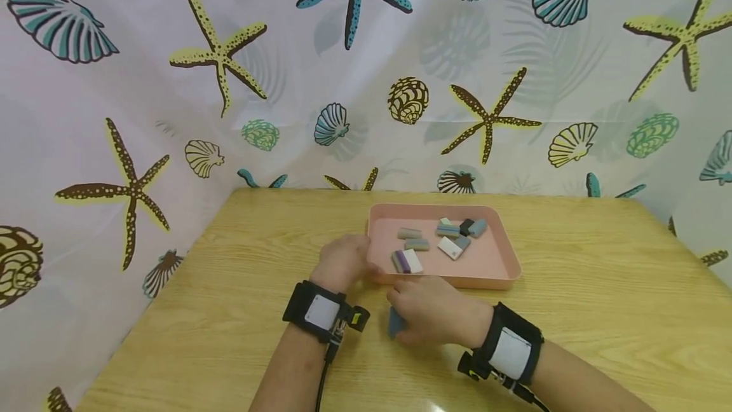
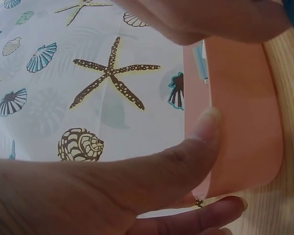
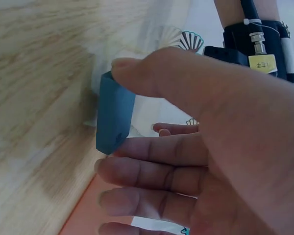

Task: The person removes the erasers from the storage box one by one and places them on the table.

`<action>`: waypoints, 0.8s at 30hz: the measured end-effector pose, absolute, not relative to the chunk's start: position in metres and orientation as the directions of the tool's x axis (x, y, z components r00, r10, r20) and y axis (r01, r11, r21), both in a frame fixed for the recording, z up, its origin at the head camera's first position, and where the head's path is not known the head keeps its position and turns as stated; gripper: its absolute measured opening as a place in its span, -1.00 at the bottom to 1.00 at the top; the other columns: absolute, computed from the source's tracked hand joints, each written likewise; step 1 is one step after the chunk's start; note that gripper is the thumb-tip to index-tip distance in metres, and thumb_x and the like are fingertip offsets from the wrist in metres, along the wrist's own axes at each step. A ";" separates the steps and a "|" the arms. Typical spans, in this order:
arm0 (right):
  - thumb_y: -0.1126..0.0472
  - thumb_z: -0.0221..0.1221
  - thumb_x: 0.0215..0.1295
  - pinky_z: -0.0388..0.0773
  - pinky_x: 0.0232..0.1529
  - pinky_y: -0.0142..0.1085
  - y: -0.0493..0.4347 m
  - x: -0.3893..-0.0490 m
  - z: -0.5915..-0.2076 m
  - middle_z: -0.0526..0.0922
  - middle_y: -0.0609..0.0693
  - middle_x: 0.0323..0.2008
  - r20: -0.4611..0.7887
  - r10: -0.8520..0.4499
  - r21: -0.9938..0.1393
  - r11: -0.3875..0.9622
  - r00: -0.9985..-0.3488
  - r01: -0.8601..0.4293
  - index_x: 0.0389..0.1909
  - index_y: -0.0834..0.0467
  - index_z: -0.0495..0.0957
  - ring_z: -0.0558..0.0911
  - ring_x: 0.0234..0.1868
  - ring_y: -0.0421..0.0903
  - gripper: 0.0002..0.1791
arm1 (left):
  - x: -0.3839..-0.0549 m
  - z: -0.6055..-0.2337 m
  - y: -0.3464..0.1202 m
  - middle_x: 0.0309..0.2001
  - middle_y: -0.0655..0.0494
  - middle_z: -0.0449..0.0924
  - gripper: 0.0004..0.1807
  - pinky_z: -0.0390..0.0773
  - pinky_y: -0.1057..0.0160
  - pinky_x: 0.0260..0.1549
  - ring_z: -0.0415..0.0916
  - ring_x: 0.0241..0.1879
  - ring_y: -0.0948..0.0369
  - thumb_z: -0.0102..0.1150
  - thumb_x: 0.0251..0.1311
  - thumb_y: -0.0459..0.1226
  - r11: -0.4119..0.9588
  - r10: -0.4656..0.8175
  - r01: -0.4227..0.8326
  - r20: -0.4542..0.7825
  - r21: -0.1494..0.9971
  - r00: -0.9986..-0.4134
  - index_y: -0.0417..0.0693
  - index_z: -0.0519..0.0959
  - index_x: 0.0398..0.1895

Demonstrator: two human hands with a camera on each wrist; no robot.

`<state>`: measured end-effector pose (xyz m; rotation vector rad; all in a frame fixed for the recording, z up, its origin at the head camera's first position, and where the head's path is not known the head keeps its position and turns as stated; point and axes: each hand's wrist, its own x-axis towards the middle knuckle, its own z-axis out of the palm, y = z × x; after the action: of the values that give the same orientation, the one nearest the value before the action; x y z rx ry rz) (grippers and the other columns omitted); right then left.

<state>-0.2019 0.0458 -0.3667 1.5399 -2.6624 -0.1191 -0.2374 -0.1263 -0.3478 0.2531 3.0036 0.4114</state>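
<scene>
A pink tray point(image 1: 446, 280) stands on the table, and my left hand point(image 1: 341, 264) is at its front left corner. In the left wrist view the thumb point(image 2: 188, 149) lies over the rim while the other fingers are outside the wall. In front of the tray, my right hand point(image 1: 434, 311) pinches a blue eraser point(image 1: 396, 322) between thumb and index finger. The right wrist view shows this eraser point(image 3: 115, 112) as a slanted block close to the wooden surface, with small dark print near one end. The other right fingers extend beside it.
Inside the tray lie several erasers, among them a white and purple one point(image 1: 407, 262), a white and grey one point(image 1: 450, 247) and striped ones point(image 1: 448, 231). A wooden table point(image 1: 600, 310) is underneath. A curtain point(image 1: 366, 81) with shells and starfish hangs behind and at the sides.
</scene>
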 end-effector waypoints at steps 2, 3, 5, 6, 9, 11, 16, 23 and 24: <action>-0.08 0.30 -0.13 0.27 -0.57 -0.37 0.047 -0.201 -0.367 0.37 -0.16 -0.50 0.002 -0.862 0.084 0.505 -0.506 -0.859 -0.38 0.08 0.45 0.31 -0.51 -0.25 -0.61 | -0.238 -0.348 -0.126 -0.50 0.12 0.44 -0.71 0.34 0.24 -0.58 0.34 -0.51 0.20 0.34 -0.03 -0.09 0.952 0.171 0.145 -0.073 0.270 -0.983 -0.03 0.46 -0.45; -0.08 0.31 -0.14 0.25 -0.58 -0.38 0.048 -0.201 -0.367 0.36 -0.16 -0.50 -0.004 -0.858 0.077 0.511 -0.513 -0.856 -0.38 0.08 0.46 0.30 -0.52 -0.25 -0.60 | -0.238 -0.348 -0.125 -0.50 0.12 0.44 -0.71 0.34 0.24 -0.58 0.34 -0.52 0.20 0.34 -0.03 -0.09 0.953 0.167 0.142 -0.072 0.268 -0.983 -0.04 0.46 -0.43; -0.10 0.33 -0.15 0.24 -0.59 -0.40 0.048 -0.201 -0.366 0.37 -0.16 -0.48 -0.024 -0.847 0.057 0.529 -0.531 -0.847 -0.35 0.08 0.46 0.30 -0.53 -0.26 -0.57 | -0.238 -0.348 -0.125 -0.49 0.12 0.44 -0.69 0.33 0.24 -0.58 0.34 -0.52 0.20 0.34 -0.03 -0.08 0.954 0.160 0.135 -0.073 0.268 -0.984 -0.05 0.47 -0.41; -0.10 0.34 -0.15 0.24 -0.60 -0.40 0.049 -0.200 -0.366 0.37 -0.16 -0.48 -0.035 -0.842 0.049 0.537 -0.539 -0.842 -0.34 0.08 0.47 0.30 -0.53 -0.26 -0.57 | -0.238 -0.348 -0.125 -0.49 0.12 0.44 -0.69 0.33 0.24 -0.58 0.34 -0.52 0.20 0.34 -0.04 -0.07 0.954 0.157 0.132 -0.074 0.268 -0.985 -0.06 0.48 -0.40; -0.11 0.34 -0.12 0.26 -0.58 -0.40 0.049 -0.201 -0.366 0.39 -0.15 -0.46 -0.067 -0.830 0.024 0.553 -0.553 -0.833 -0.31 0.09 0.49 0.31 -0.52 -0.27 -0.56 | -0.238 -0.348 -0.124 -0.49 0.11 0.43 -0.69 0.32 0.24 -0.59 0.34 -0.51 0.19 0.34 -0.03 -0.07 0.957 0.155 0.129 -0.083 0.258 -0.984 -0.06 0.47 -0.39; -0.11 0.34 -0.10 0.26 -0.57 -0.41 0.050 -0.201 -0.367 0.39 -0.15 -0.44 -0.086 -0.829 0.014 0.554 -0.553 -0.832 -0.28 0.09 0.50 0.32 -0.51 -0.27 -0.56 | -0.238 -0.348 -0.124 -0.49 0.10 0.43 -0.69 0.31 0.24 -0.59 0.33 -0.51 0.19 0.33 -0.02 -0.07 0.959 0.155 0.128 -0.090 0.254 -0.984 -0.06 0.47 -0.39; -0.08 0.32 -0.10 0.24 -0.60 -0.40 0.052 -0.202 -0.367 0.35 -0.18 -0.49 -0.078 -0.828 -0.016 0.557 -0.555 -0.830 -0.37 0.05 0.49 0.31 -0.54 -0.26 -0.64 | -0.238 -0.348 -0.125 -0.49 0.10 0.43 -0.70 0.32 0.24 -0.58 0.33 -0.51 0.19 0.33 -0.02 -0.08 0.958 0.155 0.126 -0.096 0.257 -0.983 -0.05 0.46 -0.40; -0.08 0.28 0.02 0.41 -0.50 -0.33 0.063 -0.211 -0.351 0.49 -0.15 -0.39 -0.046 -0.792 -0.096 0.611 -0.609 -0.786 -0.16 0.01 0.52 0.44 -0.47 -0.23 -0.60 | -0.240 -0.349 -0.124 -0.48 0.10 0.42 -0.70 0.31 0.24 -0.57 0.34 -0.50 0.18 0.32 -0.01 -0.07 0.954 0.149 0.110 -0.122 0.280 -0.981 -0.03 0.45 -0.40; -0.07 0.27 0.03 0.41 -0.48 -0.33 0.066 -0.213 -0.349 0.48 -0.15 -0.38 -0.015 -0.796 -0.085 0.604 -0.605 -0.792 -0.13 0.02 0.52 0.44 -0.46 -0.23 -0.60 | -0.240 -0.349 -0.124 -0.48 0.10 0.42 -0.70 0.31 0.24 -0.57 0.34 -0.50 0.18 0.32 -0.01 -0.07 0.955 0.151 0.112 -0.122 0.276 -0.981 -0.03 0.45 -0.40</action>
<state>-0.2133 0.0663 -0.3491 1.4170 -2.8593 0.1107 -0.2402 -0.1244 -0.3494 0.2003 2.9649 0.4065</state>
